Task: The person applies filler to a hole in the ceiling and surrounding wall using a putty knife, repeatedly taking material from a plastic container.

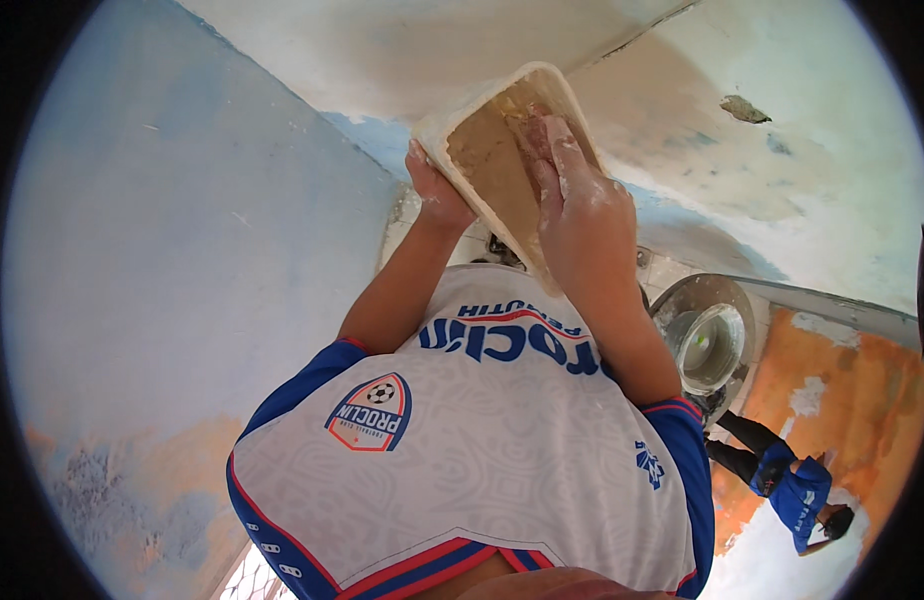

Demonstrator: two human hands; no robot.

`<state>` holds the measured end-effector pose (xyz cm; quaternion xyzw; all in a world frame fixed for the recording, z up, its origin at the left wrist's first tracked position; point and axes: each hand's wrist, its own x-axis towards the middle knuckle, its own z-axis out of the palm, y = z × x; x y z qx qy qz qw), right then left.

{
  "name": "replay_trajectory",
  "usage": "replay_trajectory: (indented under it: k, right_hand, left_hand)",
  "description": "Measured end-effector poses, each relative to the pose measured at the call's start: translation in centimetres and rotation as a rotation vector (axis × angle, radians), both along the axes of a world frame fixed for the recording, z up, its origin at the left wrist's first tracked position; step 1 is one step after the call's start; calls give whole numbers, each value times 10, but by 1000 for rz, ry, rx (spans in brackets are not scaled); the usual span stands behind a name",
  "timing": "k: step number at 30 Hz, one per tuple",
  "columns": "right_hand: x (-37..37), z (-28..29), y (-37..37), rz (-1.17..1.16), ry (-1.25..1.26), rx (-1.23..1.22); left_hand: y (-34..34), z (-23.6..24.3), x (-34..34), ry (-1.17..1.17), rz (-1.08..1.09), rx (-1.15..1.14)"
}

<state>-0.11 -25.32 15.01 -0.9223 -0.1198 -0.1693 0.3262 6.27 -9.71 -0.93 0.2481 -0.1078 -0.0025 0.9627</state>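
Observation:
A whitish rectangular plastic tub (492, 212) is tilted in front of my chest, its inside coated with tan, muddy-looking matter (484, 145). My left hand (444, 195) grips the tub's left side, the thumb up along the outside and the other fingers hidden beneath. Inside the tub, toward its far right, my right hand (589, 205) has its fingers closed and pressed down. A brownish piece shows at those fingertips, but its kind is unclear. White smears cover both hands.
A patchy blue wall (202, 220) stands at left, a pale wall (722, 150) with a chipped spot (745, 109) ahead. A round bucket (710, 345) sits in a wider basin (672, 298) at right. Another person (787, 490) in blue stands by an orange-and-white wall (832, 395).

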Motion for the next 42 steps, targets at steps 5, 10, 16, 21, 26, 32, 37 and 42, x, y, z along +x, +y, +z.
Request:
replay_trajectory:
  k: [5, 10, 16, 21, 26, 32, 37, 42]
  right_hand:
    - [-3, -8, 7, 35, 30, -35]
    - [5, -7, 8, 73, 58, 15]
    - [6, -16, 13, 53, 84, 25]
    - [8, -17, 16, 83, 89, 48]
    - [7, -18, 19, 83, 171, 135]
    - [8, -20, 20, 132, 167, 120]
    - [2, -13, 23, 144, 281, 159]
    - [-3, -3, 20, 181, 275, 237]
  left_hand:
    - [8, -10, 8, -129, -95, -138]
    - [12, -9, 12, -146, -184, -247]
    - [16, -11, 14, -131, -155, -178]
    - [19, -12, 16, -140, -197, -245]
    - [25, -24, 20, -115, -112, -157]
    - [26, -38, 24, 9, -112, -81]
    - [37, -79, 37, 100, -199, -155]
    - [35, -41, 20, 0, -104, -98]
